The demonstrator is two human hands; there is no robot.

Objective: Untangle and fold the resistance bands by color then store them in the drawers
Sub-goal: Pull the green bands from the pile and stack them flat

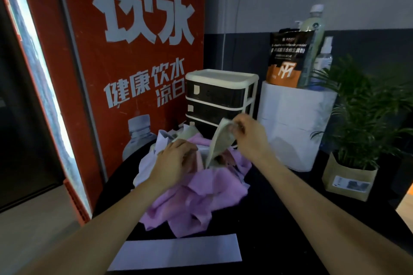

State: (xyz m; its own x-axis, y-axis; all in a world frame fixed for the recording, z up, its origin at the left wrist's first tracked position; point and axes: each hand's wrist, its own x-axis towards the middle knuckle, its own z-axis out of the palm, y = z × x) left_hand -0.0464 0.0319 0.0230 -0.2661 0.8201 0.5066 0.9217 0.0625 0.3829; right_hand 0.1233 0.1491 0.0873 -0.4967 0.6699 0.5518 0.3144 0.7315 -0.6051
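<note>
Between the two hands, a pale green band (220,140) rises out of the tangled pile (196,190), which lies on the dark surface (290,219) just below both hands. Risk: the green band appears threaded among the purple and white bands, so a hard pull could drag the whole pile along or tighten the knot. A loose grip could let the stretched band snap back. The drawers (220,98), just beyond the hands, could be knocked.

Right hand (250,134): fingers curled, pinching the green band's upper end, raised above the pile. Left hand (176,161): fingers bent down onto the pile, pressing it; whether it grips a band cannot be determined. One flat white band (176,252) lies nearer than the hands.
</note>
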